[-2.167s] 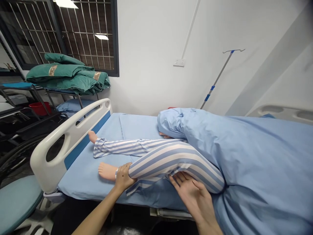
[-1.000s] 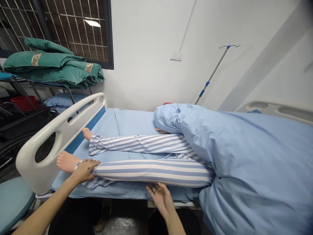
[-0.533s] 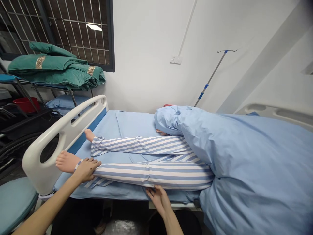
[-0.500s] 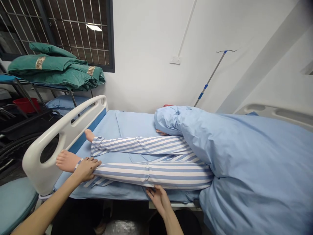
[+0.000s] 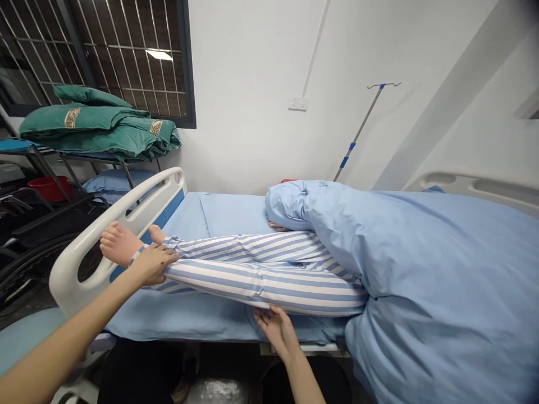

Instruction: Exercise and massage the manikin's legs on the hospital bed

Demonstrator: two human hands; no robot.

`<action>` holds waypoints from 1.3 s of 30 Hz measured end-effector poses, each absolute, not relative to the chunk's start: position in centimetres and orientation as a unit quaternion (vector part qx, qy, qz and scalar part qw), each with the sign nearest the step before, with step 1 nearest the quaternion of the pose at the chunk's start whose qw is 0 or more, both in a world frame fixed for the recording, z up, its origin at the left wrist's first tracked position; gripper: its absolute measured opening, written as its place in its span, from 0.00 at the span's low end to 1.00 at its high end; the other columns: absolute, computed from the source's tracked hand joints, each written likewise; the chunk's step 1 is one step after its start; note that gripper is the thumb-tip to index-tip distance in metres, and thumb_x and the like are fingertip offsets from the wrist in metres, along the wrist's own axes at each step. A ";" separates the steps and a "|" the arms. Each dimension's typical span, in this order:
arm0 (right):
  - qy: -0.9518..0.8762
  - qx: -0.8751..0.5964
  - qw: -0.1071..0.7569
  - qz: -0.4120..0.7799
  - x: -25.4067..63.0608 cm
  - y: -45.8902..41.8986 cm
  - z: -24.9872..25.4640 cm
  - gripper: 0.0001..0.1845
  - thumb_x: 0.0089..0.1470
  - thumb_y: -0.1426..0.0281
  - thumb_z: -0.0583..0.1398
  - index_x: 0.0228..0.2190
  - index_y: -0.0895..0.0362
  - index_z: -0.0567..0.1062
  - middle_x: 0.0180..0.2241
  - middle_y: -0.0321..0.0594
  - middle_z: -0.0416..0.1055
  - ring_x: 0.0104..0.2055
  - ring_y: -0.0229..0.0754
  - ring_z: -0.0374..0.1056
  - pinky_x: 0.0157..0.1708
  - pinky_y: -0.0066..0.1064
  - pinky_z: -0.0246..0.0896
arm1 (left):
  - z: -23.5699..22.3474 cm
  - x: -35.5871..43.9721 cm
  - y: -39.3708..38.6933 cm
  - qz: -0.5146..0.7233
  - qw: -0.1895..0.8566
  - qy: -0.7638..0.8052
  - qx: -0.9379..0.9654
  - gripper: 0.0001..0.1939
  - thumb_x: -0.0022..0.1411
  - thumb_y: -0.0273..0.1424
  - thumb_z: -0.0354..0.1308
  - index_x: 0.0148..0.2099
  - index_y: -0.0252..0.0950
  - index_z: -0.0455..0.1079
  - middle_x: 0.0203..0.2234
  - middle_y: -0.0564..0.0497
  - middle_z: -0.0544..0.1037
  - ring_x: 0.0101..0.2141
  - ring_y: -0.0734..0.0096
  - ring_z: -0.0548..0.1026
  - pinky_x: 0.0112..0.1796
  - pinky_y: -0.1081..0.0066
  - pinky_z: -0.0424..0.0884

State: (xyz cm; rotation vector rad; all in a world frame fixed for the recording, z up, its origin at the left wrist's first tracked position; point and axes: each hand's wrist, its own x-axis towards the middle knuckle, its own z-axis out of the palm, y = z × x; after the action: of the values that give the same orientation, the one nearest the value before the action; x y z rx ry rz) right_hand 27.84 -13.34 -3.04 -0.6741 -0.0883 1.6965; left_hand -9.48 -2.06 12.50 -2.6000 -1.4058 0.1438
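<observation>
Head view: a manikin [image 5: 236,264] lies on a hospital bed [image 5: 67,286], its lower half in striped blue-and-white pyjama trousers [image 5: 261,286], its upper part under a blue duvet [image 5: 442,264]. Its near leg [image 5: 261,286] points toward the bed's white end panel, and its near foot [image 5: 118,243] shows in front of that panel. The far foot [image 5: 156,233] sits just beside it, and the two legs are close together.

The left hand [image 5: 151,264] is on the near leg at the ankle, fingers [image 5: 166,255] closed over the trouser cuff. The right hand [image 5: 278,331] is at the bed's near edge under the calf, fingers [image 5: 269,317] spread open, tips touching the trouser leg; no closed grip.

A manikin hand [image 5: 278,226] pokes out at the duvet edge, mid-bed. A pale blue sheet [image 5: 189,320] covers the mattress.

Beyond the end panel: folded green blankets [image 5: 96,134] on a metal rack [image 5: 42,157], a blue pillow [image 5: 118,182], a red basin [image 5: 49,188], a window grille [image 5: 126,62]. Behind the bed: an IV pole [image 5: 357,132] and a wall socket [image 5: 298,104].
</observation>
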 end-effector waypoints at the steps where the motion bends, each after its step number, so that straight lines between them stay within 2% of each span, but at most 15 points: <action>1: -0.035 -0.296 0.608 0.736 27.8 -13.3 -3.5 0.08 0.35 0.74 0.66 0.22 0.57 0.72 0.29 0.36 0.73 0.40 0.48 0.69 0.44 0.41 0.63 | 11.3 -9.6 -2.1 0.048 0.088 -0.478 -0.872 0.28 0.41 0.25 0.53 0.49 0.41 0.67 0.39 0.46 0.74 0.41 0.55 0.68 0.42 0.60 0.59; 7: -0.010 -0.336 0.608 0.719 27.7 -13.6 -6.6 0.10 0.34 0.75 0.66 0.20 0.57 0.69 0.26 0.33 0.72 0.32 0.40 0.68 0.43 0.42 0.64 | 2.3 -10.3 -3.3 0.060 0.043 -0.511 -0.857 0.28 0.42 0.26 0.53 0.49 0.40 0.67 0.41 0.46 0.74 0.43 0.53 0.68 0.42 0.59 0.60; 11: -0.014 -0.356 0.610 0.708 27.9 -13.8 -7.2 0.11 0.32 0.74 0.67 0.20 0.57 0.69 0.25 0.32 0.70 0.32 0.40 0.68 0.44 0.44 0.63 | -0.9 -10.6 -3.9 0.030 0.037 -0.523 -0.851 0.26 0.44 0.26 0.52 0.50 0.40 0.66 0.43 0.45 0.73 0.44 0.56 0.68 0.44 0.59 0.59; 21: -0.043 -0.385 0.599 0.701 27.7 -13.6 -6.5 0.13 0.31 0.72 0.68 0.22 0.58 0.70 0.29 0.35 0.73 0.36 0.44 0.70 0.43 0.43 0.64 | 2.7 -10.5 -3.1 0.028 0.056 -0.504 -0.862 0.24 0.43 0.26 0.53 0.47 0.39 0.66 0.39 0.46 0.73 0.42 0.55 0.67 0.41 0.60 0.59; 26: -0.060 -0.467 0.595 0.651 27.5 -14.3 -7.4 0.16 0.28 0.68 0.69 0.21 0.58 0.69 0.28 0.39 0.74 0.37 0.48 0.72 0.41 0.39 0.66 | 0.4 -10.3 -3.4 0.028 0.039 -0.519 -0.853 0.24 0.43 0.26 0.53 0.47 0.38 0.66 0.40 0.45 0.73 0.42 0.55 0.67 0.42 0.59 0.59; 28: -0.084 -0.513 0.579 0.628 27.3 -15.0 -8.0 0.18 0.28 0.65 0.69 0.23 0.58 0.70 0.30 0.43 0.76 0.38 0.50 0.72 0.39 0.36 0.66 | -0.8 -10.4 -3.4 0.021 0.037 -0.525 -0.850 0.24 0.45 0.27 0.53 0.48 0.37 0.66 0.40 0.44 0.73 0.43 0.55 0.67 0.43 0.59 0.58; 33: -0.152 -0.590 0.512 0.606 26.9 -17.7 -9.1 0.28 0.32 0.59 0.67 0.36 0.59 0.72 0.33 0.48 0.76 0.33 0.48 0.73 0.29 0.31 0.63 | -1.5 -10.2 -3.6 0.013 0.023 -0.528 -0.849 0.25 0.44 0.25 0.52 0.49 0.37 0.66 0.40 0.43 0.72 0.43 0.56 0.66 0.45 0.59 0.59; 39: -0.293 -0.599 0.443 0.599 26.4 -19.6 -8.6 0.24 0.36 0.58 0.66 0.35 0.59 0.73 0.28 0.44 0.75 0.26 0.43 0.69 0.19 0.26 0.53 | -1.5 -10.4 -7.1 -0.127 0.074 -0.537 -0.831 0.29 0.47 0.25 0.52 0.54 0.40 0.61 0.52 0.43 0.64 0.55 0.53 0.56 0.54 0.55 0.52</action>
State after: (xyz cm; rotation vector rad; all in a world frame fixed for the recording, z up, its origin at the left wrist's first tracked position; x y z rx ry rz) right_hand 26.44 -19.61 -8.57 -1.4868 -0.7261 1.4852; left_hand -10.35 -7.07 -1.48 -2.4940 -1.6118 -0.3799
